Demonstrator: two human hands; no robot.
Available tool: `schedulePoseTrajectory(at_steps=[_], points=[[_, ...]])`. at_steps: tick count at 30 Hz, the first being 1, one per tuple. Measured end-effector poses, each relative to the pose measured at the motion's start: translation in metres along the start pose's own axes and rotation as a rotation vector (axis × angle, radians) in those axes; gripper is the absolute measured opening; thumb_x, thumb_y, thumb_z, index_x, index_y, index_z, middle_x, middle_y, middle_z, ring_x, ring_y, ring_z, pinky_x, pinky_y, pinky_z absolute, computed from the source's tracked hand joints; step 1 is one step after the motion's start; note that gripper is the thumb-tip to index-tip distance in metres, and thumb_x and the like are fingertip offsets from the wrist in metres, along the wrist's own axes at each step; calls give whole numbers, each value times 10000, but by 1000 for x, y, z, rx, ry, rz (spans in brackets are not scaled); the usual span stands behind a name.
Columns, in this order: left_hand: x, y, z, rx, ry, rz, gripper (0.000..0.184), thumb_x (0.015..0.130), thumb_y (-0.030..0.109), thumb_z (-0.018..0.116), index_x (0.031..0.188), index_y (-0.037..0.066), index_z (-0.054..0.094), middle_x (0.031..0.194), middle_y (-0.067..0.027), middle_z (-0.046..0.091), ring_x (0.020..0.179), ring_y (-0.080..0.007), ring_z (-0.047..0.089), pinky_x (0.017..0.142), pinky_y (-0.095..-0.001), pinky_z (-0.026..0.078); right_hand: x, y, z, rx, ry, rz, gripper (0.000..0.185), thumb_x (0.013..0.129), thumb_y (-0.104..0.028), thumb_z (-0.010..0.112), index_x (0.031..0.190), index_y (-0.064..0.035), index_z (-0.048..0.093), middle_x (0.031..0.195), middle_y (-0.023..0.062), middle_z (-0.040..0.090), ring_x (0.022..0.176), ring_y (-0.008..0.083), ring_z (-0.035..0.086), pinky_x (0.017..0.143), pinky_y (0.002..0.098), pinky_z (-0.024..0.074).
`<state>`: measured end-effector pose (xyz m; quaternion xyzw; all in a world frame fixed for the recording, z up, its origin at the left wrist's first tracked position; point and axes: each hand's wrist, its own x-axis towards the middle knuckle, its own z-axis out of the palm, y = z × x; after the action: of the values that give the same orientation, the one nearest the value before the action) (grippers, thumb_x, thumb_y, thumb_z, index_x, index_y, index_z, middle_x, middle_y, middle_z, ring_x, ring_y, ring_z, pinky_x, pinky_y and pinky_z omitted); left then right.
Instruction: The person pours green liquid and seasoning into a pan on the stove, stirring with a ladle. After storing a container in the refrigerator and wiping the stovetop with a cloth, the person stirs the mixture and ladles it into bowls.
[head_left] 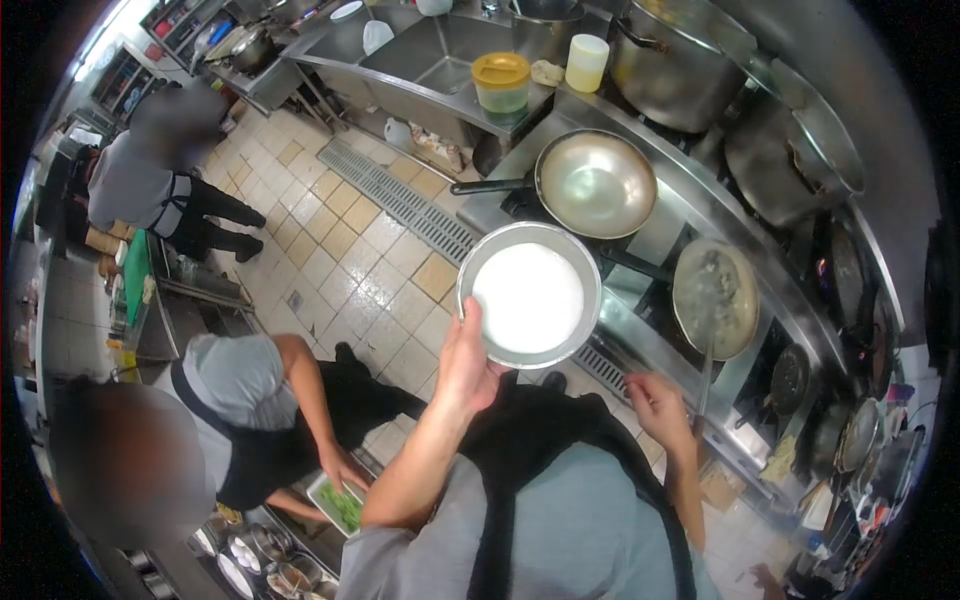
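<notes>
My left hand (465, 365) grips the side of a round metal pot (591, 310), thumb at its rim. White liquid (530, 295) lies inside the pot. My right hand (658, 402) hangs at the stove's front edge with its fingers curled; what they hold, if anything, is too small to tell. Near it, a thin metal handle (708, 370) reaches out of a frying pan (745, 275) that holds pale contents. A second frying pan (597, 185), shiny inside, sits on the stove beyond the metal pot.
Large stockpots (680, 85) stand along the stove's back. A yellow-lidded container (502, 85) is beside the sink (430, 60). At the left, one co-worker (240, 390) reaches into a tray of greens (345, 508); another person (150, 180) stands farther off.
</notes>
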<state>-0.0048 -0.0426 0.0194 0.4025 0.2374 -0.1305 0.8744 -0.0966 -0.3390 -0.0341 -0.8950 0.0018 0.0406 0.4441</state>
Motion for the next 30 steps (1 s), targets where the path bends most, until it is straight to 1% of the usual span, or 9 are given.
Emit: schedulePoseTrajectory(at_steps=[5, 13, 17, 19, 24, 26, 27, 29, 30], points=[[-1, 3, 6, 12, 18, 1, 552, 1097, 453, 373, 1473, 51, 335, 1353, -181, 567, 1126, -315, 678, 822, -489, 648, -1, -2, -4, 7, -43, 34, 142, 981, -107, 625, 1035, 2, 697, 899, 158, 711, 798, 243, 720, 731, 337, 555], [-2, 23, -8, -62, 55, 130, 586, 1085, 458, 412, 1505, 65, 297, 1331, -173, 573, 1076, -312, 700, 765, -473, 666, 3, 2, 7, -3, -139, -25, 114, 980, -76, 628, 1029, 10, 684, 874, 137, 685, 789, 219, 728, 708, 313, 543], [-12, 38, -17, -125, 160, 224, 589, 1087, 454, 409, 1517, 71, 287, 1336, -170, 566, 1063, -304, 704, 743, -460, 670, 13, 19, 12, -55, -185, -205, 98, 971, -64, 636, 1018, 6, 686, 868, 134, 684, 785, 216, 723, 700, 305, 534], [-14, 34, -34, -128, 187, 281, 584, 1091, 447, 401, 1521, 68, 285, 1343, -168, 558, 1068, -301, 701, 753, -468, 669, 17, 44, 15, 49, -168, -154, 91, 960, -42, 636, 1017, 6, 689, 873, 130, 689, 756, 205, 718, 690, 310, 536], [-35, 28, -82, -174, 351, 422, 567, 1093, 459, 388, 1522, 99, 302, 1349, -157, 556, 1075, -290, 698, 726, -460, 665, 44, 66, 29, 38, -338, -294, 108, 953, -8, 626, 1035, 17, 692, 866, 121, 676, 718, 177, 714, 664, 297, 550], [-53, 18, -100, -211, 438, 468, 560, 1093, 464, 383, 1521, 110, 309, 1350, -154, 557, 1077, -285, 697, 713, -455, 664, 52, 91, 43, 232, -440, -161, 113, 950, 6, 636, 1050, 18, 687, 866, 125, 664, 757, 155, 717, 664, 271, 548], [-62, 13, -110, -204, 496, 462, 550, 1094, 465, 379, 1516, 117, 317, 1351, -152, 558, 1069, -279, 699, 695, -446, 661, 57, 85, 48, 232, -478, -181, 113, 950, 6, 636, 1050, 18, 687, 866, 125, 664, 757, 155, 717, 664, 271, 548], [-74, 3, -128, -204, 563, 461, 541, 1094, 466, 375, 1510, 124, 325, 1351, -150, 558, 1060, -274, 701, 676, -437, 658, 58, 63, 53, 171, -609, -193, 116, 994, -86, 622, 1057, -17, 689, 884, 48, 670, 785, 115, 629, 714, 280, 514], [-80, -6, -137, -261, 631, 448, 535, 1095, 465, 375, 1501, 120, 333, 1344, -150, 562, 1051, -271, 703, 653, -433, 654, 55, 41, 51, 164, -621, -192, 116, 994, -86, 622, 1057, -17, 689, 884, 48, 670, 785, 115, 629, 714, 280, 514]])
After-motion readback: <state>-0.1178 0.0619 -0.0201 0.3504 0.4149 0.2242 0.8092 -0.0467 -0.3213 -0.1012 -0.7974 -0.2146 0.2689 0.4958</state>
